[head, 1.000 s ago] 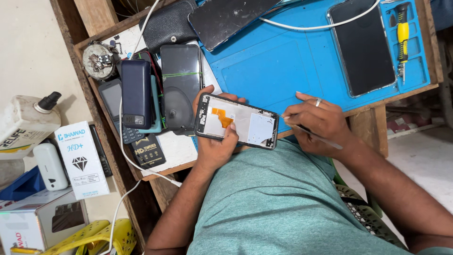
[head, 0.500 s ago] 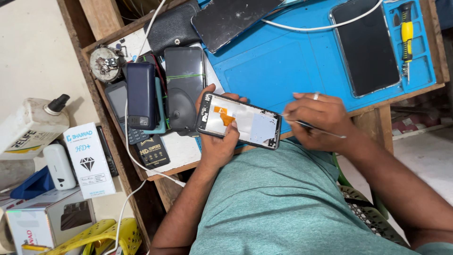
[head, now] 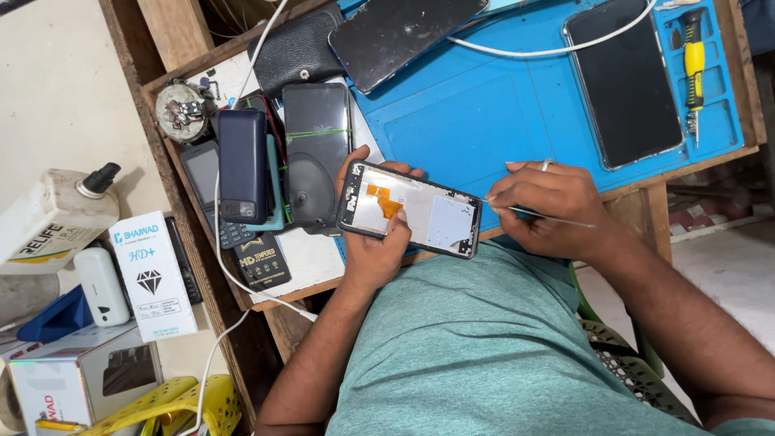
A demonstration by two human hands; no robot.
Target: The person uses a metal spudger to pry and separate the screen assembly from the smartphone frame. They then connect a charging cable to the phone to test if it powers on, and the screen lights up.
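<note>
Left hand (head: 379,250) grip clamped on opened black phone frame with orange flex cable (head: 410,210) at counter's near edge; right hand (head: 553,202) grip pinching thin metal pick (head: 537,214). Best kept shallow, clear of cable.

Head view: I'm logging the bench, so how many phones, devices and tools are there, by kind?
Opened phone in left hand: 1
Dark touchscreen phones lying flat: 3
Keypad phone: 1
Dark blue block-shaped device: 1
Yellow screwdriver: 1
Thin tool in right hand: 1
Total: 8
</note>
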